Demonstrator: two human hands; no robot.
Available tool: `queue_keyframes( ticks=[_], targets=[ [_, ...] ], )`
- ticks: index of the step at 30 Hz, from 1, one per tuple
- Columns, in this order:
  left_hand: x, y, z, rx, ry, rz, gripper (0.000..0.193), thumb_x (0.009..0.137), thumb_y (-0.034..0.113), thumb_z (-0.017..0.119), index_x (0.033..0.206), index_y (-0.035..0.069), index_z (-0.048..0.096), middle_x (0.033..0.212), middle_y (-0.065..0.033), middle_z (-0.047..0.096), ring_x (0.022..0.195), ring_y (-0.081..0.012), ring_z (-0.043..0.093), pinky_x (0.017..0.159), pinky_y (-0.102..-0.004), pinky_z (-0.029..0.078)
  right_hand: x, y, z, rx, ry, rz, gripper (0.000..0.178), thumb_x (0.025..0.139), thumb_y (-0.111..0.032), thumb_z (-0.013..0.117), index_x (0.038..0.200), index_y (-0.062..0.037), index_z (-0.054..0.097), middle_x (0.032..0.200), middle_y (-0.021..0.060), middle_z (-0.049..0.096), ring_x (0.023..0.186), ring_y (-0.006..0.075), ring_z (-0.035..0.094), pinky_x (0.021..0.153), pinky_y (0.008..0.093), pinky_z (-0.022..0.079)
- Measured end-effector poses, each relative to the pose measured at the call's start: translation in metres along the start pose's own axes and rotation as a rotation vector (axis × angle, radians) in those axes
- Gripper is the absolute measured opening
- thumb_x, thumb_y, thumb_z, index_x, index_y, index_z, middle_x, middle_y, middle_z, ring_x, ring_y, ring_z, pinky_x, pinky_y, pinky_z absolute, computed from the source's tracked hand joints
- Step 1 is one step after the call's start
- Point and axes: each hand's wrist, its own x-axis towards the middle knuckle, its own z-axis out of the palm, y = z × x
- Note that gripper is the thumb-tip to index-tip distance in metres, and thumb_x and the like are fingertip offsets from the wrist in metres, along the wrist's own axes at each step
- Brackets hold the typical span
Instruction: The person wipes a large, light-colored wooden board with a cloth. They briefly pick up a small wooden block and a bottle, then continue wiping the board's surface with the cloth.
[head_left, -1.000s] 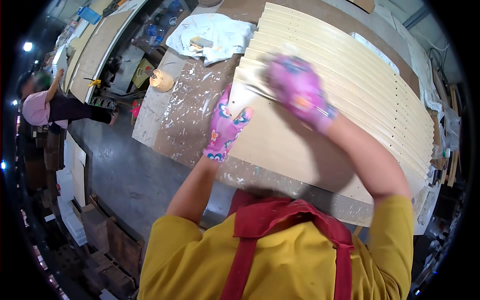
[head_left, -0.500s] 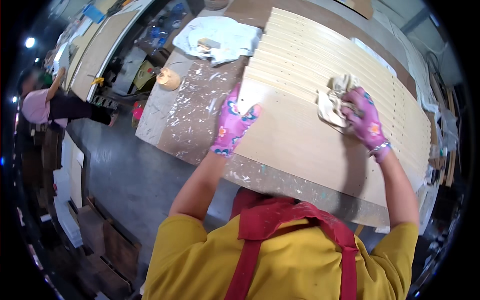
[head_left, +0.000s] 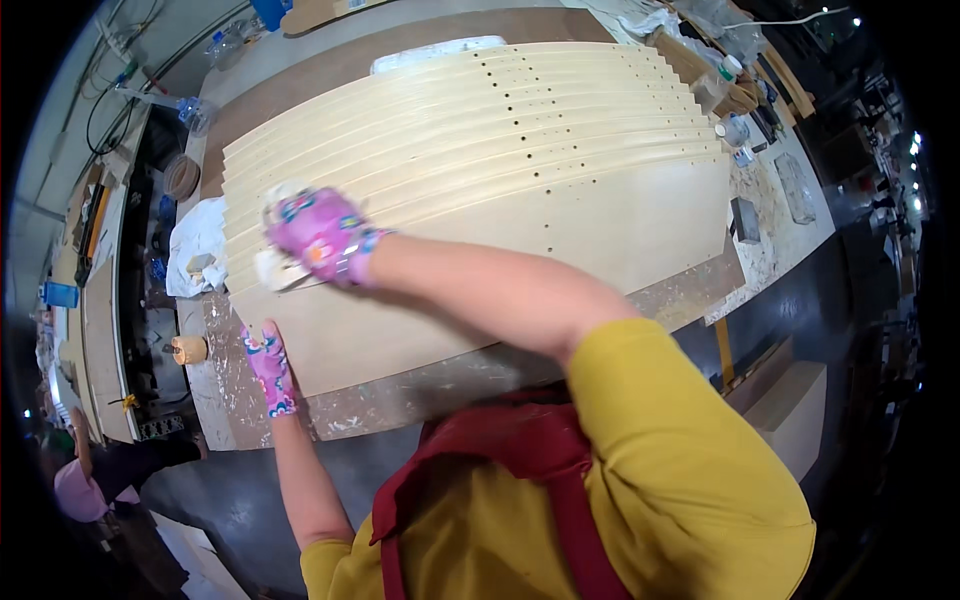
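A pale wooden panel (head_left: 420, 335) with small drilled holes lies nearest me, under a row of similar overlapping panels stepped away toward the far side. My right hand (head_left: 320, 232), in a purple flowered glove, is closed on a crumpled cream cloth (head_left: 278, 270) and presses it on the panels near their left ends. Motion blurs this hand slightly. At the near panel's left edge rests my left hand (head_left: 268, 370), gloved alike, its fingers stretched along the edge and thumb apart.
Beneath the panels is a paint-spotted worktable (head_left: 370, 415). A white cloth (head_left: 197, 245) with a small block on it and an orange-tan container (head_left: 188, 349) sit at left. At right are a grey block (head_left: 745, 220) and bottles (head_left: 715, 85). Another person (head_left: 85, 485) stands far left.
My right hand has swept the cloth leftward across the panels to their left ends. My left hand stays at the near panel's left edge. The view has turned to the right.
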Motion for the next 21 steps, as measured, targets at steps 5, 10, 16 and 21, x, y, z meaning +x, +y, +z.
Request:
queue_keyframes(
  ticks=[5,10,16,21],
  targets=[
    [-0.024,0.007,-0.016,-0.093,0.068,-0.116,0.045,0.099,0.034,0.05,0.127,-0.002,0.05,0.116,-0.0142,0.06,0.104,-0.0224,0.057,0.091,-0.0354,0.045,-0.09,0.117,-0.103,0.144,-0.056,-0.05,0.02,0.083,-0.028,0.061,0.096,-0.0156,0.069,0.093,0.0115,0.065,0.09,0.0301,0.063,0.083,0.0389,0.05],
    [-0.013,-0.013,-0.019,-0.014,0.061,-0.174,0.047,0.1,0.034,0.05,0.131,-0.001,0.047,0.117,-0.0125,0.059,0.103,-0.0215,0.056,0.091,-0.0347,0.045,-0.184,0.239,-0.233,0.032,-0.105,0.106,0.023,0.081,-0.025,0.065,0.093,-0.006,0.065,0.095,0.014,0.059,0.092,0.0333,0.058,0.084,0.0422,0.047],
    [-0.017,-0.002,-0.021,-0.307,0.033,-0.388,0.039,0.101,0.033,0.045,0.12,0.0,0.053,0.11,-0.0101,0.06,0.099,-0.0196,0.057,0.088,-0.0343,0.047,-0.287,0.379,-0.356,-0.113,0.006,0.497,0.028,0.082,-0.025,0.062,0.095,-0.0007,0.061,0.098,0.0135,0.058,0.098,0.0305,0.057,0.089,0.0362,0.044],
    [-0.023,0.036,-0.005,-0.138,0.073,-0.207,0.035,0.097,0.027,0.055,0.12,0.002,0.051,0.105,-0.0075,0.06,0.094,-0.0149,0.055,0.081,-0.031,0.047,-0.273,0.318,-0.324,0.019,-0.195,0.448,0.02,0.081,-0.014,0.062,0.095,-0.0002,0.059,0.097,0.0121,0.057,0.093,0.0297,0.056,0.087,0.0349,0.043]
  ],
)
